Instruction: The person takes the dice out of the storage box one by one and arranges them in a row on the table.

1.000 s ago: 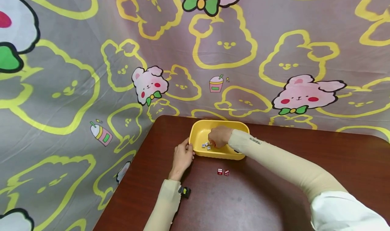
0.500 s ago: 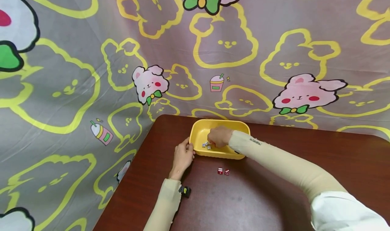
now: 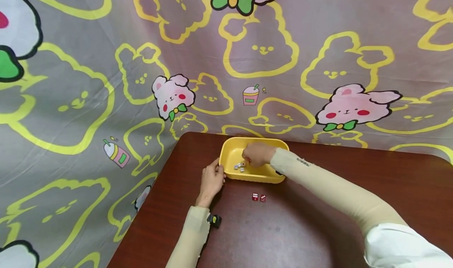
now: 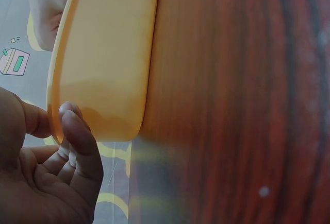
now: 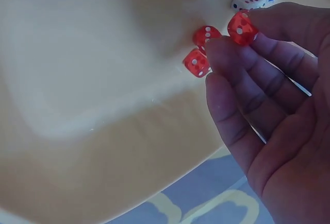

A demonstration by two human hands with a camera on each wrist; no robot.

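A yellow plastic tub (image 3: 253, 178) stands on the table. My left hand (image 3: 212, 179) holds its near left corner; in the left wrist view the thumb is at the rim and the fingertips (image 4: 77, 131) lie against the outer wall (image 4: 111, 54). Inside the tub, my right hand (image 3: 260, 154) pinches a red die (image 5: 242, 28) between thumb and fingertips. Two more red dice, one (image 5: 196, 63) beside another (image 5: 207, 34), lie right by its fingers. Several white dice (image 3: 239, 166) are clustered to the left of that hand.
Two red dice, one (image 3: 255, 197) left of the other (image 3: 263, 198), lie on the dark wooden table (image 3: 269, 236) in front of the tub. A patterned cloth (image 3: 276, 83) hangs close behind the table and along its left side.
My right hand has risen slightly and shifted a little to the right inside the tub. The left hand keeps its hold on the corner, and the two dice on the table stay put.
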